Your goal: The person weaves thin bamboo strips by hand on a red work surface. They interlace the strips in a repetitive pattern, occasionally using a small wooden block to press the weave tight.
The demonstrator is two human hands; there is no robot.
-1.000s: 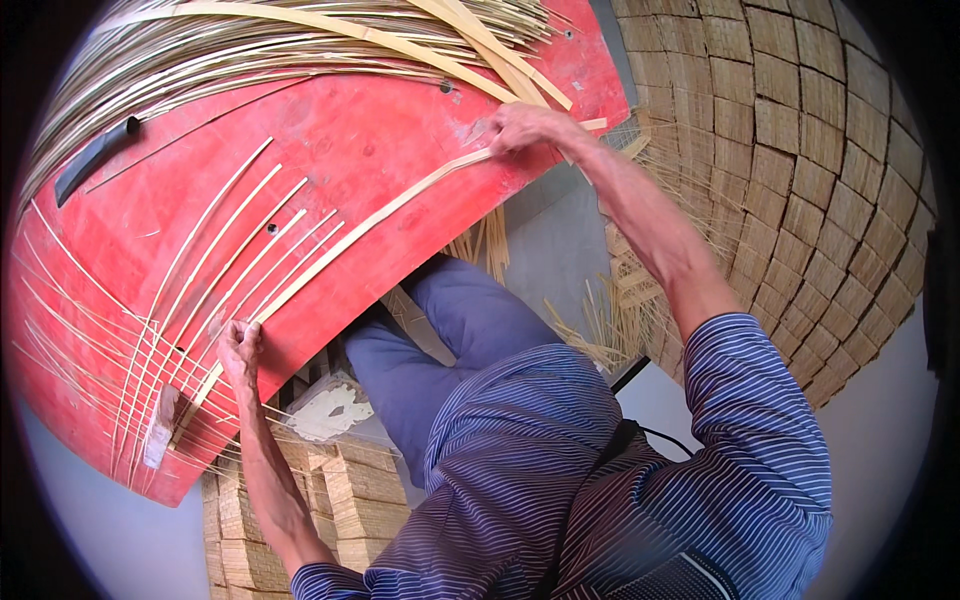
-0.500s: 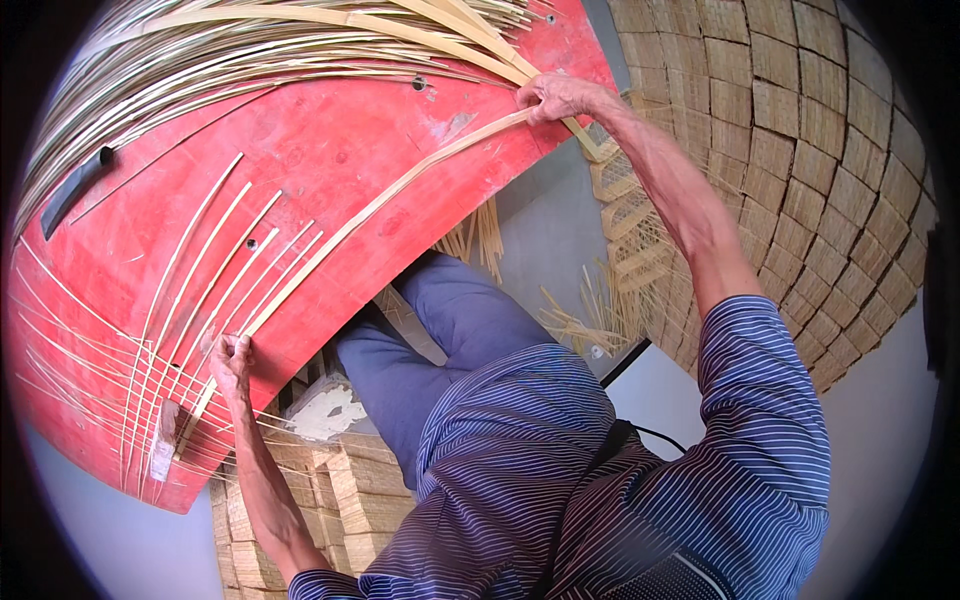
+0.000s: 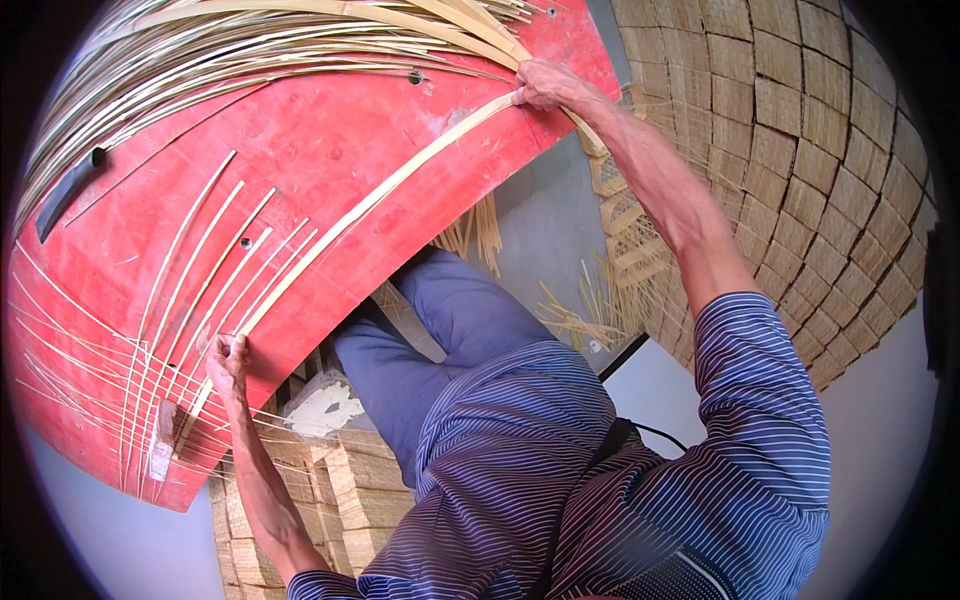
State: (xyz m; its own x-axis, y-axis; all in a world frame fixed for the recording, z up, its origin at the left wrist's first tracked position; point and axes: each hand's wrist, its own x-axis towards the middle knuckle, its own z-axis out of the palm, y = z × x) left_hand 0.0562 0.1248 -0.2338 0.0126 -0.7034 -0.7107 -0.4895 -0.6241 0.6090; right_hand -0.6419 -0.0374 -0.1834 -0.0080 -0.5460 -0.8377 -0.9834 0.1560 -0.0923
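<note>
A long, flat, pale bamboo strip (image 3: 385, 187) runs diagonally over the red board (image 3: 330, 150). My left hand (image 3: 228, 365) pinches it between thumb and fingers near its lower left part. At the far right my right hand (image 3: 547, 85) is closed around its upper part, beside the tips of other wide strips (image 3: 440, 38). Left of my left hand, several thin strips (image 3: 178, 285) cross others in an open weave. A small block (image 3: 162, 440) lies on this weave, close to the strip's lower end.
A thick heap of thin strips (image 3: 230, 75) covers the board's far left. A dark curved piece (image 3: 70, 195) lies beside it. Stacked square bundles (image 3: 775, 150) rise at the right, and more blocks (image 3: 365, 485) stand below the board. Loose strips (image 3: 590, 315) lie past my knees.
My right hand has shifted slightly away and to the left. The held bamboo strip has turned its flat face more upward and curves more smoothly. My left hand has barely moved.
</note>
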